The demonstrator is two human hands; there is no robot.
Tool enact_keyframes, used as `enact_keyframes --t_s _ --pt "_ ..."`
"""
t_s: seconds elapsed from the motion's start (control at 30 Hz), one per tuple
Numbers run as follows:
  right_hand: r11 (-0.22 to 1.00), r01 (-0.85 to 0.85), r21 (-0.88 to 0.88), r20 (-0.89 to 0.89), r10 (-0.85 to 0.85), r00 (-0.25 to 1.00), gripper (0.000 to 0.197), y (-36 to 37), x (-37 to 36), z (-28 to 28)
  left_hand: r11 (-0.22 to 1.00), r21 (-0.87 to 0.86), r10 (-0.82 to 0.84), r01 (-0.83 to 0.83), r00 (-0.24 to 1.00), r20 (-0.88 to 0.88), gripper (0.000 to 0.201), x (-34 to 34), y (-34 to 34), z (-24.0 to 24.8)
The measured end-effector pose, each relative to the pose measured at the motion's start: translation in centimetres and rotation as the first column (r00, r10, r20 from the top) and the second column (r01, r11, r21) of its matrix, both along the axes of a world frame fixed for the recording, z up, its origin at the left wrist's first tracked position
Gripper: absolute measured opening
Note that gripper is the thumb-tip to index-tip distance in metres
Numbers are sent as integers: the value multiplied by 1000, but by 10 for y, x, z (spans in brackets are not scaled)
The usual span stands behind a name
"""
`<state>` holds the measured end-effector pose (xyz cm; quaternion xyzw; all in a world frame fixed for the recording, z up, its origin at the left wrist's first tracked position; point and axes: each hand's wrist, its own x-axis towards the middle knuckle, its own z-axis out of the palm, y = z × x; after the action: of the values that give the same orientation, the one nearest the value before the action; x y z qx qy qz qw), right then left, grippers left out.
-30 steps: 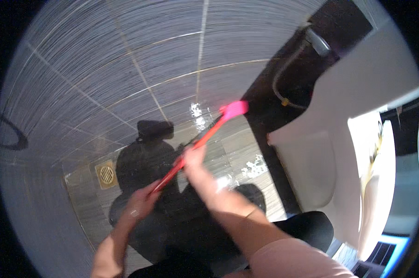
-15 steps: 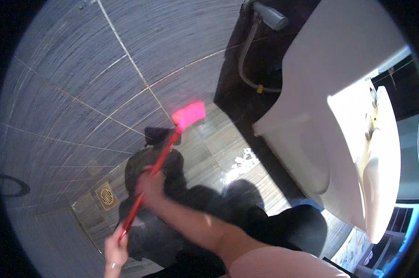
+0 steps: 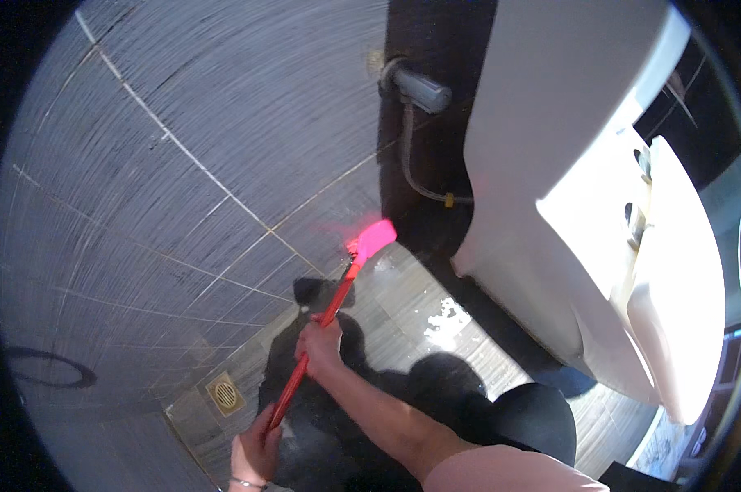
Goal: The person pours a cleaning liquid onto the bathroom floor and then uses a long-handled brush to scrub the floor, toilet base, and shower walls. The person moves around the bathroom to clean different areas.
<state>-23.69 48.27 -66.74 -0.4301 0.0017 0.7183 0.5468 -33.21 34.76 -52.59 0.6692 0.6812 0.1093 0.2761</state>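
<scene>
Red brush (image 3: pixel 321 320) head meets the tiled wall (image 3: pixel 182 164); our left hand (image 3: pixel 256 447) and right hand (image 3: pixel 320 346) hold its handle, fingers wrapped tight (floor (image 3: pixel 436 303) wet, scrubbing seemingly midway).

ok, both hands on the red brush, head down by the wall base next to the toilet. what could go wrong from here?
1. The pink brush head works close to the grey hose and its wall valve; a hard stroke might knock the fitting.
2. The floor looks wet and shiny near the toilet, so footing may slip.
3. The left hand and right hand grip the thin red handle, which may slip if wet.
</scene>
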Motion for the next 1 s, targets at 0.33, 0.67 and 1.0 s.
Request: enact_keyframes --t_s 0.33,0.67,1.0 --pt "935 80 345 18 -92 996 30 -18 10 79 983 -67 181 -169 948 261 11 -31 -25 -13" --pt "704 -172 689 252 -10 968 31 -66 -38 118 863 -304 448 -403 889 95 9 -53 -87 -53" --pt "664 -691 286 882 100 460 26 -97 16 -11 824 -503 -199 262 964 177 40 -58 -72 -137"
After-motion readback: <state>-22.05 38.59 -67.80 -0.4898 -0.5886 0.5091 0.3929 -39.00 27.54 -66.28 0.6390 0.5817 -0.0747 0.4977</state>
